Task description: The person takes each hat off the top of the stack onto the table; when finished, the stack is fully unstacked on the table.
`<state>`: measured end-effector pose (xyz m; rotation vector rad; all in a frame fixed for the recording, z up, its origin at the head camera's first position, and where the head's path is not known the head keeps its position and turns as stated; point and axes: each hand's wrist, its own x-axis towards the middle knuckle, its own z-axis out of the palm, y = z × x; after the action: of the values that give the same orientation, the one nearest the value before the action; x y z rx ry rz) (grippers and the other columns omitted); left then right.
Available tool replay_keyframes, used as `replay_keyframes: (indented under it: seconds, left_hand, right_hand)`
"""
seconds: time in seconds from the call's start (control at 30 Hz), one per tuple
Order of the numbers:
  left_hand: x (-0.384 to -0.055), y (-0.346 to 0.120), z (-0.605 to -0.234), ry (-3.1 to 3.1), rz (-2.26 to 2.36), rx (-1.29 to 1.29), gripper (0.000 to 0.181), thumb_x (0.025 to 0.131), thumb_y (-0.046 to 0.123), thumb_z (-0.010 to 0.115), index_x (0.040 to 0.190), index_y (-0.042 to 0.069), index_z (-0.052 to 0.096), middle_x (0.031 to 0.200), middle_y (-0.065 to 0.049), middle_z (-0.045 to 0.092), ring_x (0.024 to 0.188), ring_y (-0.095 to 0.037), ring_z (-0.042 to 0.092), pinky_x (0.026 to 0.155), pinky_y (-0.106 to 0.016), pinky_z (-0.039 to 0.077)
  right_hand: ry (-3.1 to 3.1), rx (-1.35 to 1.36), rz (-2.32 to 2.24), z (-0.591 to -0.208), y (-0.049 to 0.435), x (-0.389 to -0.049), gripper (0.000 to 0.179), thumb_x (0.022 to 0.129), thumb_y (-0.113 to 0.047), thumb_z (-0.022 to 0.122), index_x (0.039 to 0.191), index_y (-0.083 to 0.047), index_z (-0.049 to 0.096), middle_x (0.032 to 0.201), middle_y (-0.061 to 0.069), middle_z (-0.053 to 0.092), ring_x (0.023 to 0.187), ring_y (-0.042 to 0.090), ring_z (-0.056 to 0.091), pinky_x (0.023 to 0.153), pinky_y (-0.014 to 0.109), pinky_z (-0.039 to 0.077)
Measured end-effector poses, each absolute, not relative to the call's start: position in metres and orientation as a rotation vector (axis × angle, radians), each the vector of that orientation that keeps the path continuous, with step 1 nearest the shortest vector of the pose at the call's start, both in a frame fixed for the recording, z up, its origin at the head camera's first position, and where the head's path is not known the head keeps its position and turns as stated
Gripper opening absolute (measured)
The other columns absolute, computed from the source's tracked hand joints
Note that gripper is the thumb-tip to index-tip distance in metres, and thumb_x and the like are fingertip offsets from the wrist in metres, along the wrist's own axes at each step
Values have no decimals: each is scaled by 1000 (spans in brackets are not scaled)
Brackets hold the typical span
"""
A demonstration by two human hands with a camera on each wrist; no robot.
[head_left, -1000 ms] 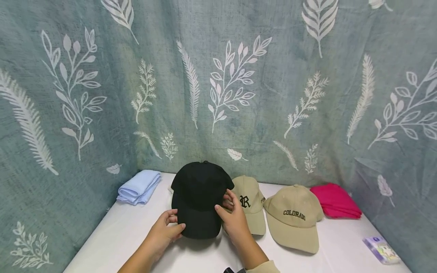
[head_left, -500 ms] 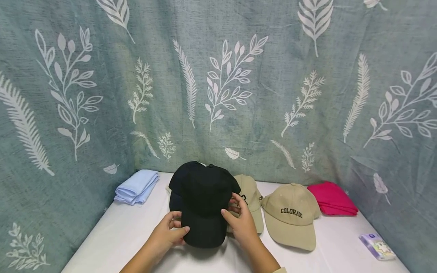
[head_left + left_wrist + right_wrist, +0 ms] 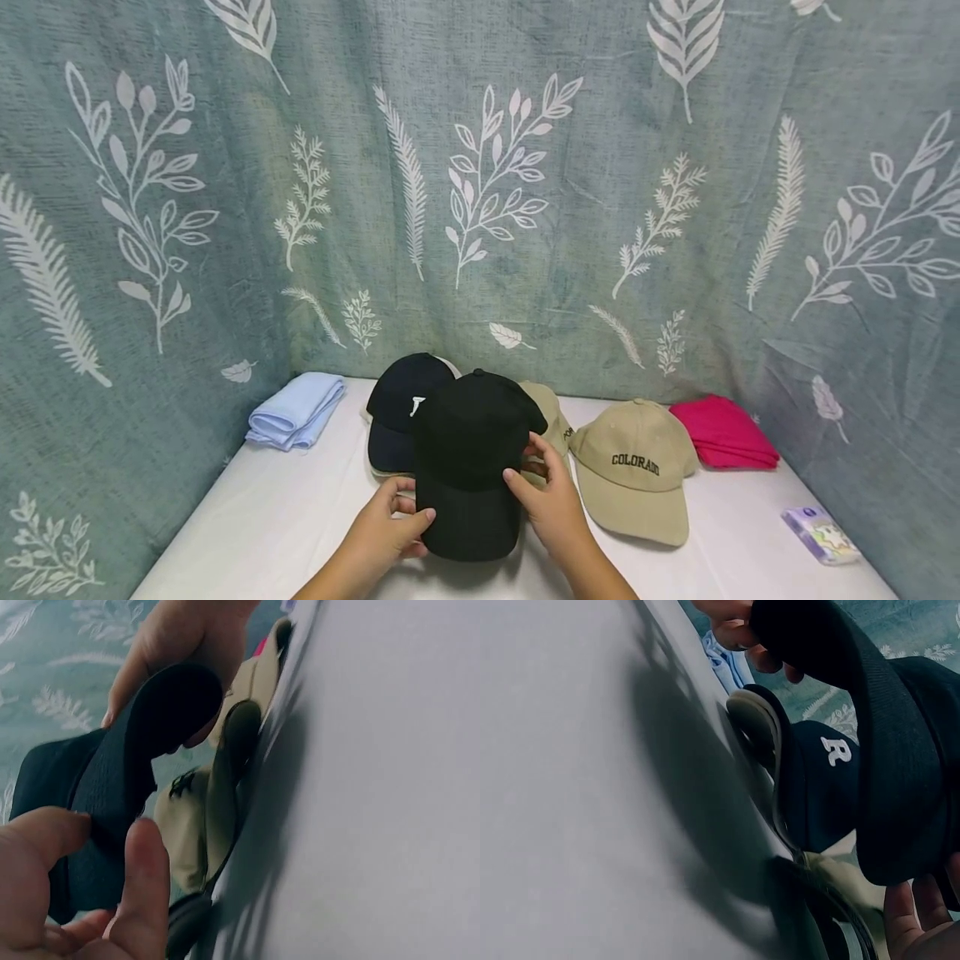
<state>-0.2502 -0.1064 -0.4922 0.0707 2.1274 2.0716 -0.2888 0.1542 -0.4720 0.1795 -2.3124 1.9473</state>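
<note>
A plain black baseball cap (image 3: 472,450) is held up above the table, its brim toward me. My left hand (image 3: 393,525) pinches the left side of the brim, thumb on top. On the other side my right hand (image 3: 553,496) grips the cap's edge where brim and crown meet. Shadow under the brim in the right wrist view shows the cap (image 3: 900,765) is clear of the tabletop. Behind it on the left lies a navy cap (image 3: 393,450) with a white letter R (image 3: 837,751), stacked over a lighter cap. A beige cap (image 3: 553,417) is partly hidden behind the black one.
To the right sits a beige cap reading COLORADO (image 3: 637,475), before a folded pink cloth (image 3: 723,433). A folded light blue cloth (image 3: 296,410) lies at the back left. A small purple-and-white packet (image 3: 821,535) is near the right edge of the white table (image 3: 247,533). Patterned curtains surround it.
Both hands have carried the black cap to the right and nearer to me. The navy cap's white letter has come into view, and more of the beige R cap is covered.
</note>
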Motion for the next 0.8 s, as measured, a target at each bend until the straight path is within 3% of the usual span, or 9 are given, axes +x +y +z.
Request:
replay_keyframes:
  seconds: [0.4,0.6,0.8]
  left_hand:
    - [-242,-68,-495,2133,1985,168,56,93,12,77,139,-2,48,105,-13,60,75,-20,68,65,-36,64]
    - [-235,-57,-497,2101,1985,178,55,91,11,79,137,-1,50,103,-13,57,63,-21,65,63,-35,64]
    - [-228,-42,-493,2045,1981,221,55,92,10,78,137,-3,49,103,-12,58,62,-18,65,64,-37,65]
  right_hand:
    - [-2333,94,1879,-472,200,-270,65,95,-23,79,151,-14,46,149,10,46,131,31,50,93,25,55]
    - [-2363,50,1848,-473,215,-260,65,95,-29,79,149,-16,47,148,9,46,133,31,49,94,23,54]
    - [-2377,5,1799,-469,233,-252,61,97,-35,76,146,-14,47,144,9,51,133,28,51,95,23,54]
